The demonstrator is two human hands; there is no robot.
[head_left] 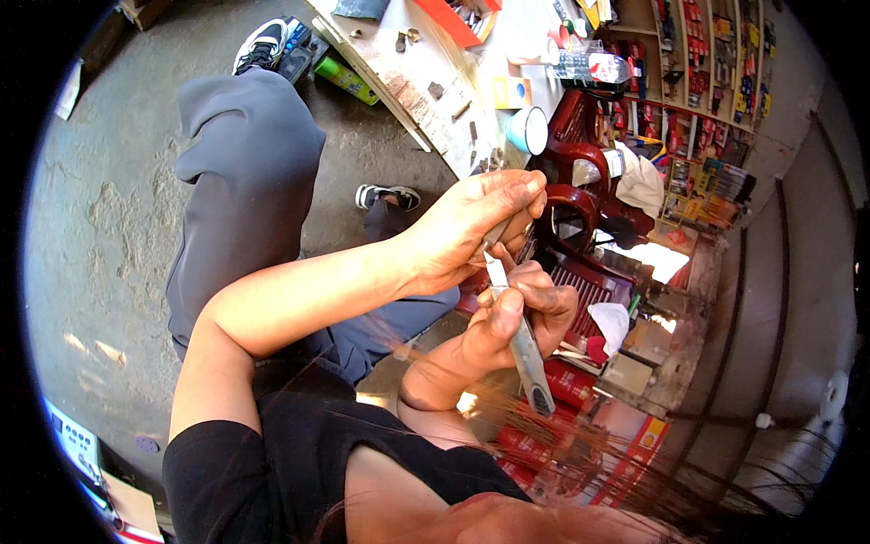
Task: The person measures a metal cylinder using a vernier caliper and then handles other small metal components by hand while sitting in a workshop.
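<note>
My left hand (467, 213) is closed, with thumb and fingers pinched round a small dark grey piece (495, 234). Most of that piece is hidden by the fingers, so its kind cannot be told. Just below it, my right hand (521, 317) grips a utility knife (529, 360) with a flat grey handle. The knife's short pale tip (494, 265) points up toward the left hand, very close to the piece; whether they touch is unclear. Both hands are held up in front of my chest, off the table.
A worktable (426, 86) at the top carries small metal bits, a red box (462, 20), a plastic bottle (594, 68) and a white cup (527, 131). Dark red wooden chairs (580, 204) stand to the right, before shelves (698, 63) of packaged goods. Concrete floor (100, 254) spreads leftward.
</note>
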